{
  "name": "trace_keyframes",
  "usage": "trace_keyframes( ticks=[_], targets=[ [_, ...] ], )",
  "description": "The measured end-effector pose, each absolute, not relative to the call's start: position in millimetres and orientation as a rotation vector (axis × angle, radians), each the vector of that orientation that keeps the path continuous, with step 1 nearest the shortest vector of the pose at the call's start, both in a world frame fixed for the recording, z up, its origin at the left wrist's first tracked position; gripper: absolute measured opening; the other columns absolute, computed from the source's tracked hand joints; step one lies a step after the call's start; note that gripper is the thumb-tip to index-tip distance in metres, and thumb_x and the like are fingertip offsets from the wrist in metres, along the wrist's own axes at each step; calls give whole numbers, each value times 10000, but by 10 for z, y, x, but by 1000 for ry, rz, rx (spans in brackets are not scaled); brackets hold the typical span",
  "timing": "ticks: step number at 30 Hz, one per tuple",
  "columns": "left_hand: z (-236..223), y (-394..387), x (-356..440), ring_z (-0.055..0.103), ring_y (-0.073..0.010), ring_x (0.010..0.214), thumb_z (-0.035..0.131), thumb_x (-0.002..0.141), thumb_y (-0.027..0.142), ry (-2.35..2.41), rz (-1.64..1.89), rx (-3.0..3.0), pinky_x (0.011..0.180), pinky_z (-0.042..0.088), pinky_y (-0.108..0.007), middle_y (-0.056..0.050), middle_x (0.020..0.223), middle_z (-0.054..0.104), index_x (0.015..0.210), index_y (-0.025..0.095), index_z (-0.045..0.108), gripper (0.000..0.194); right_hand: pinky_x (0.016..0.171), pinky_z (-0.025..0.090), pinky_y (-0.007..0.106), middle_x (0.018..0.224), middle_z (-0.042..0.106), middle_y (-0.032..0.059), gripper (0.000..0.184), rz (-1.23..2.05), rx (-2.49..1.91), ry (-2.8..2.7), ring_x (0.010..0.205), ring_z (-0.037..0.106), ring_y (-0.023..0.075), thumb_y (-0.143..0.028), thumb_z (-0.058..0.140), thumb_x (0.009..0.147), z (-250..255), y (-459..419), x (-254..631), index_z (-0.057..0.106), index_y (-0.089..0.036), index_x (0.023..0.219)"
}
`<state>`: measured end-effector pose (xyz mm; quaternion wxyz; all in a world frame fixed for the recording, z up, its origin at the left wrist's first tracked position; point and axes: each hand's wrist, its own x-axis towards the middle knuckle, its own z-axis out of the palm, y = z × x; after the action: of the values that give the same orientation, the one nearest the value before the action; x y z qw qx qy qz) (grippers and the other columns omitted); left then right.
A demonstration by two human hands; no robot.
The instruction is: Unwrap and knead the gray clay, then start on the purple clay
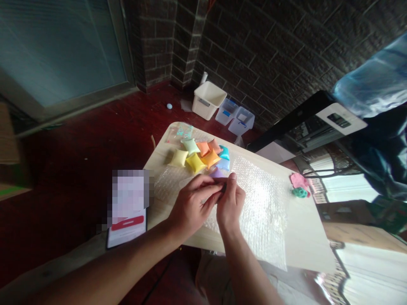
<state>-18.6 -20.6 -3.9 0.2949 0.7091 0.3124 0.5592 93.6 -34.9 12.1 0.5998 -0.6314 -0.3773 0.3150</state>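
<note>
My left hand (193,205) and my right hand (231,203) meet over a small pale table (305,245), fingers pinched together on a small dark thing (222,185) that I cannot make out. Both hands hover above a sheet of bubble wrap (260,212). Just beyond the fingertips lies a cluster of several small puffy packets (200,157) in yellow, green, orange, teal, blue and purple. A purple packet (217,172) lies closest to my fingers.
A pink and a green lump (299,185) sit near the table's right edge. A blurred card with a red strip (127,207) stands at the left. On the dark red floor beyond are a white basket (208,99) and two clear boxes (235,116) by a brick wall.
</note>
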Motion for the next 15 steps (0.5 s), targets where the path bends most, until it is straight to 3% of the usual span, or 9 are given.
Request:
trace_keyframes(
  ticks=[3,5,8,11,13,15],
  targets=[
    [-34,-202,-202,721,-195,1013,684,983,116,842,1520,1920,933,623,-342,-100,1101,704,1216,187,780,261,621,516,290,690,711,34,487,726,-1407,-893,638,661,166,-566,566,1029,137,-350,969,801,-178,852],
    [-31,-200,-211,717,-188,1015,676,984,98,823,1517,1917,935,613,-327,-81,1077,717,1192,197,782,254,597,495,277,693,700,20,420,774,-1380,-909,625,637,156,-536,609,1014,132,-357,989,805,-182,899],
    [-16,-208,-215,706,-168,933,678,977,88,831,1499,1878,859,603,-291,-51,1001,714,1057,208,802,191,476,375,256,535,571,-20,511,838,-1382,-920,483,486,119,-558,643,987,114,-375,997,705,-180,649],
    [8,-235,-200,676,-167,912,688,971,107,871,1492,1849,837,594,-298,-48,998,664,1001,213,793,152,467,352,264,490,531,-23,598,773,-1429,-902,458,451,112,-583,657,972,127,-389,983,587,-198,521],
    [12,-263,-177,665,-188,964,687,967,129,922,1479,1807,874,595,-336,-63,1053,636,1079,210,754,153,473,376,272,497,556,-11,599,775,-1438,-882,458,485,123,-591,629,988,156,-387,969,599,-202,533],
    [-8,-289,-148,663,-227,1054,709,945,174,967,1442,1713,928,597,-395,-95,1149,631,1214,201,665,274,473,396,276,529,602,7,591,828,-1410,-841,459,520,134,-597,577,1013,184,-376,957,640,-200,580]
  ],
)
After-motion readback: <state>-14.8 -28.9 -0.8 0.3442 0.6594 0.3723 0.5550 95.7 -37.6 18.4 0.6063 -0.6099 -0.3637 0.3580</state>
